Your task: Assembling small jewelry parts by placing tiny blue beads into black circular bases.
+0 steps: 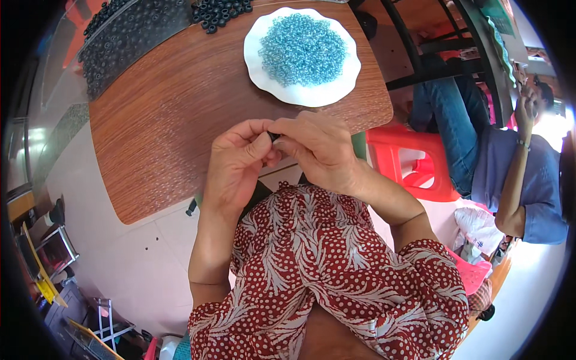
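My two hands meet just past the near edge of the wooden table, in front of my body. A small black piece shows between their fingertips; most of it is covered. My left hand is closed in a pinch on its left side. From the right, my right hand pinches it too, thumb and forefinger pressed together. Just beyond the hands stands a white plate with a scalloped rim, heaped with clear blue beads.
Black round pieces with holes lie at the table's far edge, beside a clear plastic bag of similar pieces. On the right are a red stool and a seated person in jeans. Tools and frames crowd the lower left floor.
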Action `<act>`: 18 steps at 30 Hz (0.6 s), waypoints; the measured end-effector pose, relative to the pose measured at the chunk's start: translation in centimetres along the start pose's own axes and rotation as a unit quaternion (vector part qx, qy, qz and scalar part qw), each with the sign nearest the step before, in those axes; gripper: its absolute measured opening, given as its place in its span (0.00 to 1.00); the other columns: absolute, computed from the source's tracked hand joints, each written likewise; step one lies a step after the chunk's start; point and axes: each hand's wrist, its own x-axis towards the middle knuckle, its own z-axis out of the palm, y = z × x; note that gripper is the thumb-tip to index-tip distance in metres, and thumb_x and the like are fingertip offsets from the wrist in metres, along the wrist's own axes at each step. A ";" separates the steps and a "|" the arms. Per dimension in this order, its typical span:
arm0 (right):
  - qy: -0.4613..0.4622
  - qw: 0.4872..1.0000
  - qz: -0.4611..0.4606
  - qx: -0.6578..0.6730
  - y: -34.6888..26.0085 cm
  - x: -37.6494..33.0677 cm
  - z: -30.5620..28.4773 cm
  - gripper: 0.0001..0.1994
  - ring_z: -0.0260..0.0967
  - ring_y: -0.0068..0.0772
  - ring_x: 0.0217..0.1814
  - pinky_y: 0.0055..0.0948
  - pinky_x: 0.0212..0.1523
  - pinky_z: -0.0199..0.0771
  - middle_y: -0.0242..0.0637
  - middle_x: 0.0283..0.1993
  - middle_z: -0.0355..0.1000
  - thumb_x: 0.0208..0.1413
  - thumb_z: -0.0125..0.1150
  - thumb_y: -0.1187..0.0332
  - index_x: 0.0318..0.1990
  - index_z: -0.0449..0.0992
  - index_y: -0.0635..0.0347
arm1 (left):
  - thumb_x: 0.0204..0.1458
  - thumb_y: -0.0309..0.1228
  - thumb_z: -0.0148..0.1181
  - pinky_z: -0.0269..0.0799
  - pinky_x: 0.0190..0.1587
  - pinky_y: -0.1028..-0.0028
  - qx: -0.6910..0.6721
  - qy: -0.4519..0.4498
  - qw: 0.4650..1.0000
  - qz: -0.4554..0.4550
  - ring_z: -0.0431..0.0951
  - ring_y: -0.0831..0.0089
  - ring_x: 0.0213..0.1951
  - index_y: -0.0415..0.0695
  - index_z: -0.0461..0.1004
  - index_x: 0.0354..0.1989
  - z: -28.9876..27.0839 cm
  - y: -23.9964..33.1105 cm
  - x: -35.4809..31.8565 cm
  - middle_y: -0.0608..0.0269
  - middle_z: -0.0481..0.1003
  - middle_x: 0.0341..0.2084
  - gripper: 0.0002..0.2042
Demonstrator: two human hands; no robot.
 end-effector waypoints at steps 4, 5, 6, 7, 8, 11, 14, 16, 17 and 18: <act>0.012 1.000 -0.003 -0.019 0.3 -0.7 0.3 0.15 0.67 0.32 0.22 0.27 0.22 0.63 0.38 0.22 0.69 0.40 0.60 0.83 0.39 0.74 0.66 | 0.52 0.27 0.56 0.65 0.31 0.78 0.014 0.005 1.000 0.003 0.70 0.78 0.27 0.34 0.71 0.40 0.0 -0.5 0.1 0.64 0.73 0.28 0.10; 0.019 1.000 -0.006 -0.025 0.4 -0.8 0.3 0.15 0.67 0.32 0.22 0.27 0.22 0.63 0.38 0.22 0.69 0.39 0.60 0.83 0.39 0.74 0.66 | 0.52 0.27 0.56 0.65 0.31 0.78 0.014 0.005 1.000 0.003 0.70 0.78 0.27 0.34 0.71 0.40 0.0 -0.6 0.1 0.64 0.73 0.28 0.10; 0.025 0.999 -0.008 -0.031 0.4 -0.8 0.4 0.16 0.67 0.32 0.22 0.27 0.21 0.63 0.38 0.22 0.69 0.39 0.60 0.84 0.40 0.74 0.67 | 0.52 0.27 0.56 0.65 0.31 0.78 0.007 0.007 1.000 -0.004 0.70 0.78 0.27 0.34 0.71 0.40 0.0 -0.7 0.2 0.64 0.73 0.28 0.10; 0.025 0.999 -0.009 -0.032 0.5 -0.8 0.4 0.16 0.67 0.32 0.22 0.27 0.21 0.63 0.38 0.22 0.69 0.39 0.60 0.84 0.40 0.74 0.67 | 0.52 0.27 0.56 0.65 0.31 0.78 0.001 0.010 1.000 -0.011 0.70 0.78 0.27 0.34 0.71 0.40 -0.1 -0.8 0.3 0.65 0.72 0.28 0.10; 0.029 0.999 -0.011 -0.028 0.5 -0.8 0.4 0.16 0.67 0.32 0.21 0.27 0.21 0.64 0.38 0.22 0.69 0.38 0.60 0.84 0.40 0.74 0.67 | 0.52 0.27 0.56 0.65 0.31 0.78 0.000 0.009 1.000 -0.010 0.70 0.78 0.27 0.34 0.71 0.40 -0.1 -0.8 0.3 0.65 0.72 0.28 0.10; 0.034 0.999 -0.016 -0.030 0.4 -0.8 0.5 0.17 0.67 0.32 0.21 0.27 0.21 0.64 0.38 0.22 0.69 0.37 0.61 0.85 0.40 0.74 0.67 | 0.53 0.27 0.55 0.66 0.31 0.78 -0.007 -0.010 1.000 -0.014 0.69 0.78 0.27 0.35 0.70 0.40 -0.1 -0.8 0.4 0.65 0.72 0.28 0.10; 0.035 0.998 -0.021 -0.048 0.5 -1.0 0.6 0.16 0.67 0.33 0.21 0.28 0.22 0.65 0.39 0.23 0.69 0.37 0.61 0.85 0.39 0.74 0.67 | 0.54 0.27 0.54 0.66 0.31 0.77 -0.016 -0.022 0.999 -0.019 0.70 0.78 0.27 0.35 0.70 0.40 -0.2 -0.8 0.4 0.65 0.72 0.28 0.09; 0.033 0.997 -0.025 -0.060 0.6 -1.0 0.3 0.16 0.67 0.33 0.22 0.28 0.22 0.65 0.39 0.23 0.70 0.38 0.61 0.84 0.39 0.74 0.66 | 0.54 0.27 0.54 0.66 0.30 0.78 -0.006 -0.004 1.000 0.006 0.70 0.78 0.26 0.36 0.69 0.39 -0.2 -0.9 0.5 0.63 0.72 0.28 0.08; 0.033 0.994 -0.010 -0.100 0.7 -0.8 -0.4 0.14 0.69 0.34 0.23 0.28 0.24 0.66 0.40 0.24 0.70 0.39 0.60 0.83 0.38 0.74 0.66 | 0.54 0.27 0.54 0.66 0.30 0.78 -0.009 -0.005 1.000 0.005 0.70 0.78 0.26 0.36 0.69 0.39 -0.1 -0.7 0.5 0.63 0.72 0.28 0.08; 0.033 0.990 0.005 -0.140 0.9 -0.7 -1.1 0.11 0.70 0.35 0.24 0.28 0.25 0.67 0.41 0.25 0.71 0.41 0.60 0.81 0.37 0.75 0.66 | 0.53 0.29 0.54 0.65 0.30 0.77 -0.002 -0.004 1.000 0.008 0.69 0.77 0.27 0.36 0.69 0.39 -0.1 -0.4 0.5 0.62 0.71 0.28 0.09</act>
